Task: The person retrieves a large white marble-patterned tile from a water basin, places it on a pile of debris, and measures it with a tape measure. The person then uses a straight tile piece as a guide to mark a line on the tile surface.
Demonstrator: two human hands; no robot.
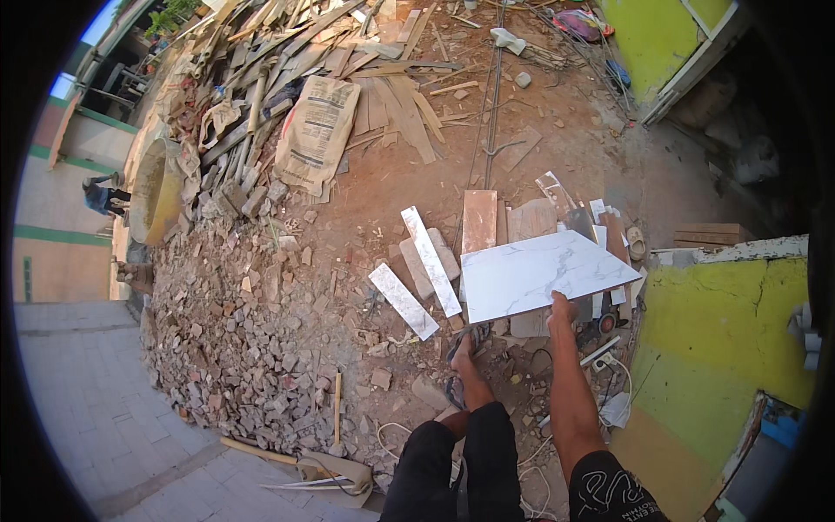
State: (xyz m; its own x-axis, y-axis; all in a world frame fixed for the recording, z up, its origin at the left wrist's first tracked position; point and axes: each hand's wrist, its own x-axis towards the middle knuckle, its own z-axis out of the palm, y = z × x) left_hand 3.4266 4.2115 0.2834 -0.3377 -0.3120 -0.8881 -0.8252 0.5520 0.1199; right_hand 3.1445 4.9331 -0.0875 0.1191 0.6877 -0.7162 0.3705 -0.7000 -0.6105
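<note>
My right hand (562,311) grips the near edge of a large white marble-patterned tile (535,271), thumb on top and the other fingers hidden beneath. The tile is held roughly flat over boards and tile pieces on the ground. My left hand is out of view. Left of the tile lie two narrow tile strips, one longer (432,261) and one nearer me (404,301). A reddish-brown tile piece (480,217) shows just beyond the tile. My sandalled foot (464,344) stands close to its near left corner.
Broken rubble (252,348) spreads on the left. Scrap wood (391,100) and a paper sack (319,130) lie farther off. A round dark tool (606,324) and a socket block (602,362) with a white cord sit by the yellow-green wall (722,322). Another person (106,196) is far left.
</note>
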